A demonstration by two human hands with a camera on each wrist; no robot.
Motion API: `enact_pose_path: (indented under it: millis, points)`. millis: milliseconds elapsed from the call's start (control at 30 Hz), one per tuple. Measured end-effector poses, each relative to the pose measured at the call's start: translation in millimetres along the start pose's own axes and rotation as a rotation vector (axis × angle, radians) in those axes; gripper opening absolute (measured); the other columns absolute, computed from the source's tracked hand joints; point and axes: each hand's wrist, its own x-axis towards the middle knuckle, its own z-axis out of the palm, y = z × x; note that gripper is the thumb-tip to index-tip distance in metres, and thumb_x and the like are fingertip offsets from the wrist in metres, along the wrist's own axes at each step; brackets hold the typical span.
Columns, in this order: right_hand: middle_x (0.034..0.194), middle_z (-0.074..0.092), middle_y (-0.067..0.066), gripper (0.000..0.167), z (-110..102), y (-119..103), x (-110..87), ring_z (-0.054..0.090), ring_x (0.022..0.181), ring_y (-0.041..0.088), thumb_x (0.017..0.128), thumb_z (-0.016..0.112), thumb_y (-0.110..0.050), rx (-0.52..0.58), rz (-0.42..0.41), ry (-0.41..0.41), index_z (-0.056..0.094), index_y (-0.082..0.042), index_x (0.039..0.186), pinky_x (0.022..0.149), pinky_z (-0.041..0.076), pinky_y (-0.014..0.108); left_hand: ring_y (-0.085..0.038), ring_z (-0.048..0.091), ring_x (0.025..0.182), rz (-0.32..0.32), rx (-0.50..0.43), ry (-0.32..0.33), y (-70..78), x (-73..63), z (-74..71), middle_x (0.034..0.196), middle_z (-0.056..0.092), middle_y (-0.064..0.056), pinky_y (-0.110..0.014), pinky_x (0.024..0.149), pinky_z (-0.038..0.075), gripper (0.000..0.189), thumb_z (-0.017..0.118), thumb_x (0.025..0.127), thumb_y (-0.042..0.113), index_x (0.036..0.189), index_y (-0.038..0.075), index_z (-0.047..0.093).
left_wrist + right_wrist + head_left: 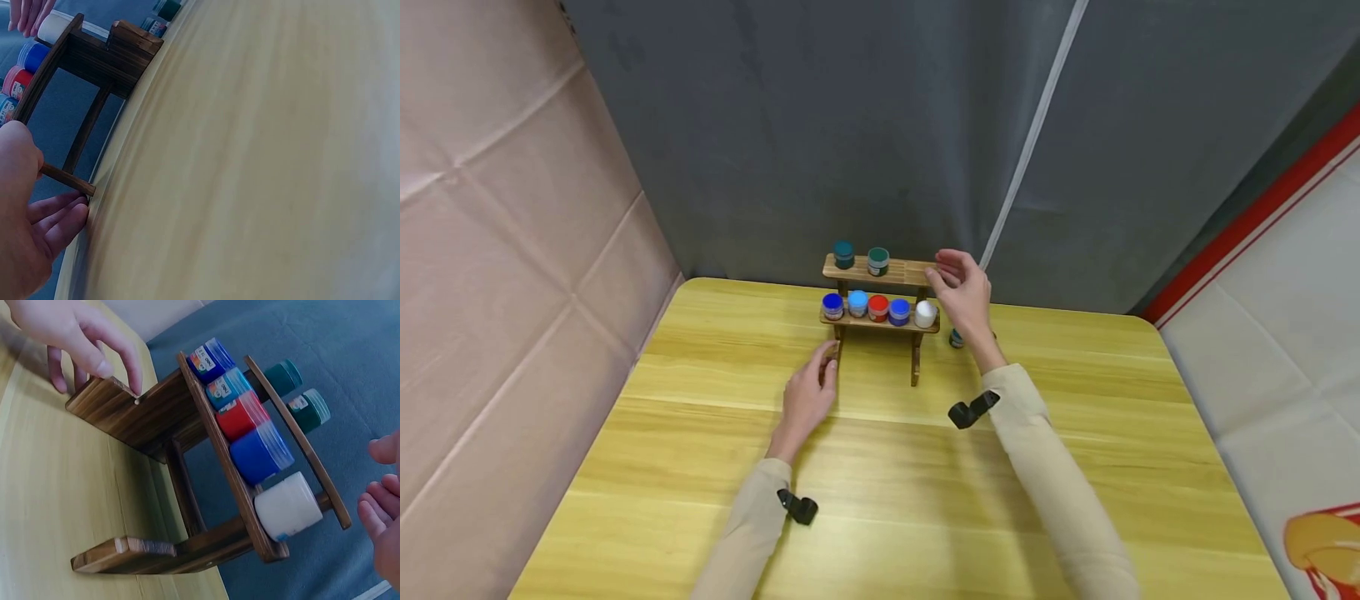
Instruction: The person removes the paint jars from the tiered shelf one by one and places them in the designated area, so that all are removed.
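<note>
A two-tier wooden rack stands near the table's back edge. On its lower tier sit a dark blue paint jar, a light blue jar, a red jar, another blue jar and a white jar. A teal jar and a dark green jar occupy the upper tier's left half. My left hand holds the rack's left leg between thumb and fingers. Beside the upper tier's right end, my right hand is raised with loosely bent fingers, holding nothing.
More jars stand on the table right of the rack, one a small teal jar partly behind my right forearm. A grey curtain hangs behind the table. Padded panels flank the left side, and a white panel the right.
</note>
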Motion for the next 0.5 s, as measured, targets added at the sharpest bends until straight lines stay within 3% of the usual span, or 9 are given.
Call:
enact_pose_path:
  millis: [500]
  points:
    - [0.138,0.060,0.019,0.048,22.5,-2.9,7.3,0.060,0.127,0.029,0.094,0.072,-0.017,-0.091,0.003,-0.125,0.056,0.000,0.136,0.110,0.047,0.038,-0.020,0.055,0.066,0.011,0.003,0.011,0.4,-0.1,0.3,0.084,0.064,-0.007,-0.033,0.056,0.045,0.042,0.047,0.107,0.026,0.149,0.026,0.049]
